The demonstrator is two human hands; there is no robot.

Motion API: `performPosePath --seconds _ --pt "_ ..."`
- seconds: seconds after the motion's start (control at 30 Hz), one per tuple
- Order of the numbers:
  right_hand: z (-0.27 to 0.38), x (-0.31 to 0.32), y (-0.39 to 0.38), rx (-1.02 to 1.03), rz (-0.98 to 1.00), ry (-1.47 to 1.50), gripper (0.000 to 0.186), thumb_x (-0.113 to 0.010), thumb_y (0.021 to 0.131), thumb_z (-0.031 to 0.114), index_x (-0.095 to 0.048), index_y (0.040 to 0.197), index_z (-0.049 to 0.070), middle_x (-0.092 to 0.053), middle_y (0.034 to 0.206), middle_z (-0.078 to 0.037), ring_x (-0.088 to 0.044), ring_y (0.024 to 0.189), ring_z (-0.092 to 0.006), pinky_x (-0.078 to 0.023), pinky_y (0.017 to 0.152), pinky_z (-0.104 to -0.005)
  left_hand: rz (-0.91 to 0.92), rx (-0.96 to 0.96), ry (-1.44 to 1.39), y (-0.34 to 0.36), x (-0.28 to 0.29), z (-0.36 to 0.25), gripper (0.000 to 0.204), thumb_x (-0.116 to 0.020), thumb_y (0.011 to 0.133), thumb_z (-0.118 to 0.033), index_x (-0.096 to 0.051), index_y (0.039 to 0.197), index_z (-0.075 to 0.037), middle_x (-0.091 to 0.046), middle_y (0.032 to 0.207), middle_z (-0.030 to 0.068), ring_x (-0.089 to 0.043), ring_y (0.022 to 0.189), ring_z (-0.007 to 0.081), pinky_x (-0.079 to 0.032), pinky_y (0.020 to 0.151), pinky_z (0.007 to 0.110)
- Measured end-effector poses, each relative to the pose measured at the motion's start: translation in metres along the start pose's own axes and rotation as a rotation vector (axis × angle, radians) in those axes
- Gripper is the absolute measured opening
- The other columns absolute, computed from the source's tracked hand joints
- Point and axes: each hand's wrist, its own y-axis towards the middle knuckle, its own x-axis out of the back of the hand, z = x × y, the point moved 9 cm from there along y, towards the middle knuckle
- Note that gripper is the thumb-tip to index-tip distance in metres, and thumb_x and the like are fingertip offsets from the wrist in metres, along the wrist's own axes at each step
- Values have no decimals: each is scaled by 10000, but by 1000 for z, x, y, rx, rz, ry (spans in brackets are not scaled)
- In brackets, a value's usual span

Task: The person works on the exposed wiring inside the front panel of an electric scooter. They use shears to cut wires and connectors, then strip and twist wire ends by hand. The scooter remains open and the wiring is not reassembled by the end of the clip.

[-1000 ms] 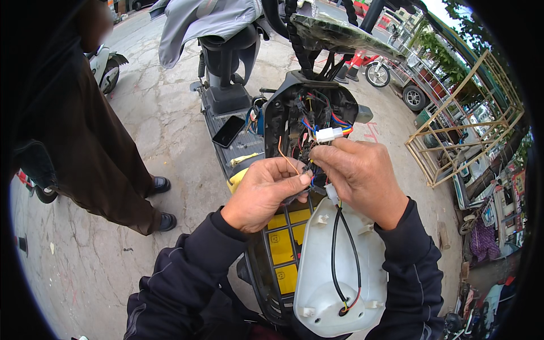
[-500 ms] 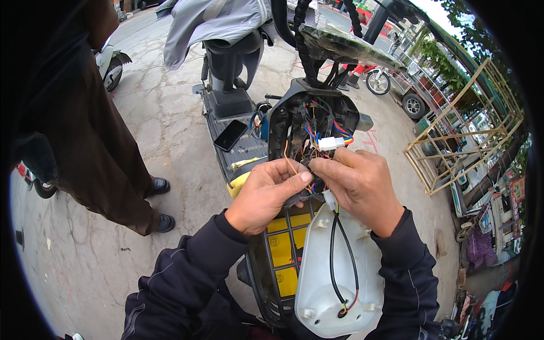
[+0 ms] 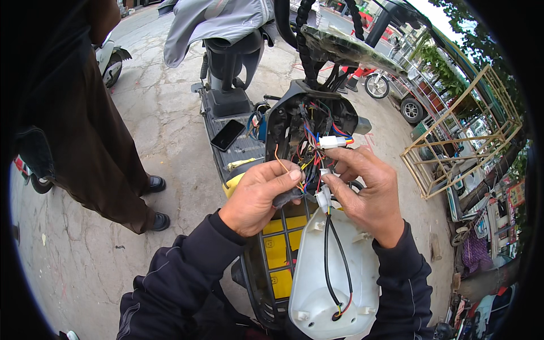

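Outdoors over cracked pavement (image 3: 170, 124), both hands (left hand (image 3: 258, 195), right hand (image 3: 368, 192)) pinch scooter wiring (image 3: 309, 164)

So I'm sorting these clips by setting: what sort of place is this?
Most likely an outdoor roadside spot used for scooter repair. The hands work on the wiring of an opened scooter standing on cracked pavement, with a parked motorbike and a car on the street behind.

white connector (image 3: 323, 199) | black cable (image 3: 334, 255) | white cover (image 3: 334, 277) | yellow battery (image 3: 280, 258)
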Motion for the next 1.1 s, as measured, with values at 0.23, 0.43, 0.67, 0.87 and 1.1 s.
performPosePath --seconds 0.23,0.43,0.67,0.87,1.1 --pt "-2 -16 -8 -134 0 -89 447 -758 818 -32 -612 1238 14 -683 900 -105 -712 694 -158 -546 650 -291 -17 -85 95 3 -3 -5 80 -706 990 -80 -648 1017 -32 -707 1002 39 -682 881 113 -566 818 276" --pt "-7 5 -2 -60 -40 -58 374 -674 834 -62 -662 1199 16 -709 969 -122 -653 677 -165 -535 647 -291 -86 -141 132 6 5 -14 73 -717 972 -50 -655 1001 -26 -749 997 78 -690 873 109 -556 827 266" --pt "-2 6 -7 26 -15 -165 430 -732 831 -11 -690 1252 63 -703 859 -115 -680 613 -226 -537 592 -336 2 -82 240 17 -7 -18 94 -731 951 -19 -642 981 -26 -728 940 48 -692 845 92 -555 786 242" --pt "29 4 -18 118 10 -286 356 -743 874 -38 -705 1226 -6 -641 650 -83 -587 516 -128 -455 519 -270 -31 -6 314 23 -10 -12 121 -750 928 2 -648 992 -13 -721 887 40 -683 761 82 -553 719 225" --pt "-3 -13 -11 -319 60 -60 161 -683 935 92 -743 948 -57 -696 655 -143 -680 555 -220 -496 544 -315 -53 63 330 26 -9 -7 76 -772 907 -11 -699 927 -20 -734 874 34 -671 717 84 -539 669 232"
